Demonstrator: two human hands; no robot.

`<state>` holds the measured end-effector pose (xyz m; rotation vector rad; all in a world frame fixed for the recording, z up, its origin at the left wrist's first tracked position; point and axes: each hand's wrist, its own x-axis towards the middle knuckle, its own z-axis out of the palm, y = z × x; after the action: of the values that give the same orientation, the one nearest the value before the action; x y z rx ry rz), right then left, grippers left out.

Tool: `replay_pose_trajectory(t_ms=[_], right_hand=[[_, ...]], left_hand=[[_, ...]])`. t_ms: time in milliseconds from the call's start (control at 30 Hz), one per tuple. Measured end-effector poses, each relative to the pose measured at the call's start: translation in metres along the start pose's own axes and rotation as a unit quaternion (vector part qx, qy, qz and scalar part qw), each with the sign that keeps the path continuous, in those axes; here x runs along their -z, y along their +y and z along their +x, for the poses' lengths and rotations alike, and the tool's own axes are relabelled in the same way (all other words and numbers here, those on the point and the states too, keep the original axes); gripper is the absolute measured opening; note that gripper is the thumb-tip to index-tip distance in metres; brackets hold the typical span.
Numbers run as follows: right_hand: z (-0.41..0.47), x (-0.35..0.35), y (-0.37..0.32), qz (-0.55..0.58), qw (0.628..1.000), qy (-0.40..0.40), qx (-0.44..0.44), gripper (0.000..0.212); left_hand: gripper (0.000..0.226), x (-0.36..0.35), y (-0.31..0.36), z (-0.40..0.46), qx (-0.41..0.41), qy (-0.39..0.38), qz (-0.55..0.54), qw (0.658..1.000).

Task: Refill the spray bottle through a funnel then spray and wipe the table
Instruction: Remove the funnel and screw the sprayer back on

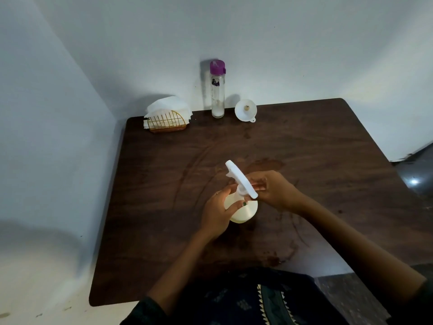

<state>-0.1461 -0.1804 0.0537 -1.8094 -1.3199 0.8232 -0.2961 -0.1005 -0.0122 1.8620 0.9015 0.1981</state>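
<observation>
A white spray bottle stands on the dark wooden table near its middle. My left hand is wrapped around the bottle's body. My right hand grips the white trigger head at the bottle's neck. A white funnel lies on its side at the table's far edge. Beside it stands a tall clear bottle with a purple cap, holding a little liquid at the bottom. White napkins sit in a gold wire holder at the far left corner.
The table stands against white walls at the back and left. Faint smears and stains mark the tabletop around the spray bottle. Dark floor shows past the right edge.
</observation>
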Motion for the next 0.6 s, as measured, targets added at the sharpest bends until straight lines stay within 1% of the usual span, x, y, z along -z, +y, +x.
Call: replay_pose_trajectory(t_ms=[133, 200, 333, 433, 600], right_hand=[[0.001, 0.001, 0.002, 0.003, 1.000, 0.000, -0.002, 0.022], [0.002, -0.002, 0.003, 0.007, 1.000, 0.015, -0.002, 0.020], [0.005, -0.009, 0.009, -0.004, 0.998, 0.053, -0.016, 0.028], [0.003, -0.017, 0.016, -0.009, 0.996, 0.086, -0.019, 0.034], [-0.004, -0.037, 0.020, -0.020, 0.986, 0.166, -0.018, 0.033]], left_hand=[[0.070, 0.000, 0.000, 0.001, 0.005, 0.002, 0.003, 1.000], [0.070, -0.002, -0.001, 0.000, 0.006, 0.010, -0.004, 1.000], [0.066, -0.002, 0.000, -0.001, 0.000, 0.027, -0.010, 1.000], [0.068, -0.003, -0.001, -0.002, -0.004, 0.037, -0.010, 0.999], [0.065, -0.007, -0.003, -0.002, -0.011, 0.054, -0.012, 0.998]])
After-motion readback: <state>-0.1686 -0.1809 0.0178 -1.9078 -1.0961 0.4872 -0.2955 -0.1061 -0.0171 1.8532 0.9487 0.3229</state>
